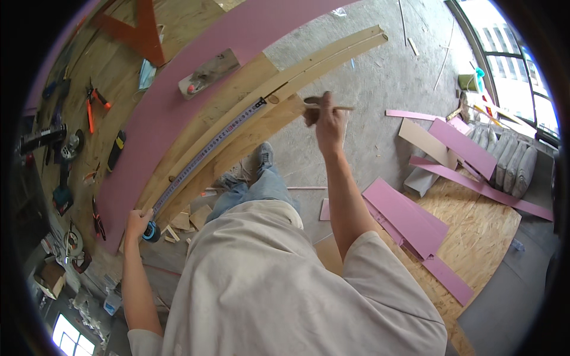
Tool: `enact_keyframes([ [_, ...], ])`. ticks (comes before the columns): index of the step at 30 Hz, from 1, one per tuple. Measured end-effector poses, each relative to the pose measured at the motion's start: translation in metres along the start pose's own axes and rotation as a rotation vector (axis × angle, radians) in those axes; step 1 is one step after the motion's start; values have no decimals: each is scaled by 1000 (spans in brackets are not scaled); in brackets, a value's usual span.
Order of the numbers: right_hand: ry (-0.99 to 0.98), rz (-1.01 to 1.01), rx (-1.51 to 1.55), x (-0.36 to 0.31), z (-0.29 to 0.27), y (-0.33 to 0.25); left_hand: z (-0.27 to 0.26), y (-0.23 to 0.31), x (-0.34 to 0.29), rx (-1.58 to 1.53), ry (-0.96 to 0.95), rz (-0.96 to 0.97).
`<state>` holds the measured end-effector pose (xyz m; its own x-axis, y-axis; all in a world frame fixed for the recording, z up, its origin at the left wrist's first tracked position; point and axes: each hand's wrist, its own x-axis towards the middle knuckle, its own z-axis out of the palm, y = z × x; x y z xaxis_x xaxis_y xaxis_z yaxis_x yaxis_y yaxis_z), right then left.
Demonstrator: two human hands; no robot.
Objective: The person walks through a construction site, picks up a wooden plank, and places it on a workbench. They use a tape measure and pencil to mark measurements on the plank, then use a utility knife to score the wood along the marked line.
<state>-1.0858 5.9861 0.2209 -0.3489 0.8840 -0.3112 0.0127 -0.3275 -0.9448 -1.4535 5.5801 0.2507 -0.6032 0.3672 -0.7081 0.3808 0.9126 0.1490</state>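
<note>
A wooden strip point(318, 60), light and gently curved, lies along the front edge of the workbench. The extended blade of a tape measure point(208, 144) runs along the wood, its hooked end near a dark slot and a round knot. My left hand point(138, 224) is closed at the near end of the blade, beside the blue and black tape case point(152, 232); its exact grip on the tape is partly hidden. Raised off the wood to the right, over the floor, my right hand point(326, 123) pinches a thin pencil point(343, 108).
A long pink board point(138, 142) lies behind the wood, bearing a trowel-like block point(209, 74) and a utility knife point(117, 151). Pliers point(91, 110) and an orange square point(133, 29) sit farther left. Pink offcuts point(409, 216) and an OSB sheet point(484, 228) cover floor at right.
</note>
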Motion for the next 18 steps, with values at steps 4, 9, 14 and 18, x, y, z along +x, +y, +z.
enact_keyframes([
  [4,-2,-235,-51,2,38,21,1,-2,1,-6,-14,8],
  [9,-84,-300,-396,14,43,19,3,1,3,-28,-20,-8],
  [14,-99,-369,-383,22,50,28,10,-21,14,-43,-13,-15],
  [18,-111,-416,-459,25,50,28,9,-13,9,-45,-1,-1],
])
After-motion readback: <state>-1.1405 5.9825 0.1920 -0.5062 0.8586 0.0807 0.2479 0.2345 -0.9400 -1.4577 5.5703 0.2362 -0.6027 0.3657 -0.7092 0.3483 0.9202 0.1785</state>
